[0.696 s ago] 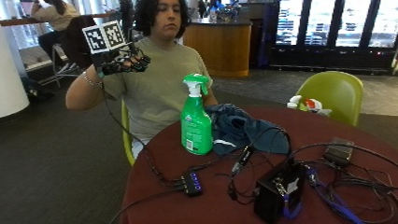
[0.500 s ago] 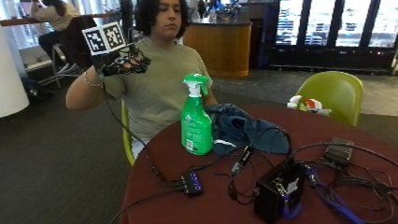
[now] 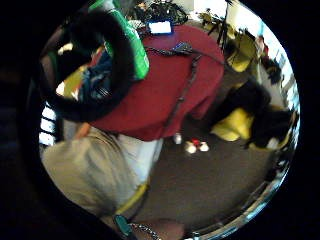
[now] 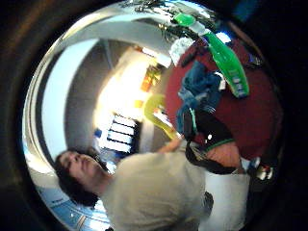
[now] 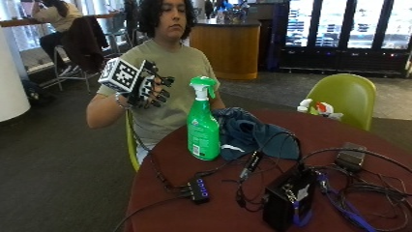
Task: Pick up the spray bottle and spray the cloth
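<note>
We judged the task not yet begun: nothing lifted, nothing sprayed, so the reach, the grasp, the lift, the aim and the trigger pull were all left to do.

Going left to right in the outside view, we first had the gloved right hand, raised at about chest height beside the person's shoulder, well apart from the table and touching none of the task's things. Its fingers hung loosely curled w/ gaps between them, roughly half open, and it held nothing. Both palm views agreed: they looked out from a distance at the person's shirt and the round red table, not at anything close to the palm.

Next came the green spray bottle, upright near the table edge on the person's side, white trigger head on top, nozzle facing approx toward the cloth. Nobody touched it.

Just beside it, on its right and seemingly touching its base, lay the dark blue cloth, bunched in a heap w/ a cable draped over it.

Further right sat a black box and a tangle of cables, no part of the job. The person's other hand was hidden in the outside view, so we couldn't tell what it did.
</note>
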The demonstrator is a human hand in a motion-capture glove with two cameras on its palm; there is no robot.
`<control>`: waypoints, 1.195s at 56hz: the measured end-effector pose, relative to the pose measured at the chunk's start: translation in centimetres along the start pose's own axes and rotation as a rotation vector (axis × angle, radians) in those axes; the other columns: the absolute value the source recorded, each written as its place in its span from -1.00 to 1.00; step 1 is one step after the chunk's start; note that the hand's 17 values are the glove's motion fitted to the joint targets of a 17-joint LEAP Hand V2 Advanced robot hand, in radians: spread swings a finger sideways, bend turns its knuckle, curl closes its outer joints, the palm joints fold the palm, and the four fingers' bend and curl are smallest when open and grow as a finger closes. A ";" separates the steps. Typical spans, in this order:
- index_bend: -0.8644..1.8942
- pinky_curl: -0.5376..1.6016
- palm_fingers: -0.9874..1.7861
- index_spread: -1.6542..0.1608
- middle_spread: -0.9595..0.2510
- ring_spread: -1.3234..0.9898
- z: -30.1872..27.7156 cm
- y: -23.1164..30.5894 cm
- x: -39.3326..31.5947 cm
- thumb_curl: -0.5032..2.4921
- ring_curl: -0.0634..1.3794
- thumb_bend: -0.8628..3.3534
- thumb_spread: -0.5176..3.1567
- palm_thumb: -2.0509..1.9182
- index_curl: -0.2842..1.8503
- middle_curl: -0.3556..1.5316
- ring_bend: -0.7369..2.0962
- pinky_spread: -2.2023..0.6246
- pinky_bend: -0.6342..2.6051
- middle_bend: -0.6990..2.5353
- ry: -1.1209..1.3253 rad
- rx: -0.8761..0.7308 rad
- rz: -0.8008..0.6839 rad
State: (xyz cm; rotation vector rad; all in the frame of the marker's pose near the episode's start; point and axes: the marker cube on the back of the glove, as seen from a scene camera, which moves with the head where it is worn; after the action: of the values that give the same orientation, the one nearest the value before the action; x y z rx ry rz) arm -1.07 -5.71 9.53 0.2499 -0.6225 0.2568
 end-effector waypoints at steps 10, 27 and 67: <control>-0.31 -0.17 0.17 0.49 0.69 0.12 3.1 -3.3 0.4 -0.42 -0.49 -0.56 -0.13 0.41 -0.56 -0.29 -0.17 0.64 -0.29 -0.43 -0.153 0.143 0.032; -0.31 -0.12 0.60 0.56 0.53 0.07 5.2 -10.5 2.0 -0.37 -0.35 -0.59 -0.12 0.45 -0.57 -0.18 -0.03 0.44 -0.20 -0.34 -0.092 0.454 0.199; 0.18 0.13 0.60 0.57 0.28 -0.01 5.6 -12.0 2.0 -0.19 -0.02 -0.56 -0.06 0.54 -0.15 0.20 0.29 0.44 -0.01 -0.03 0.084 0.589 0.101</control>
State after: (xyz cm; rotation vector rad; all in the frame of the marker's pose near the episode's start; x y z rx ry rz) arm 1.20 -18.40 13.31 0.7708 -0.4649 0.5442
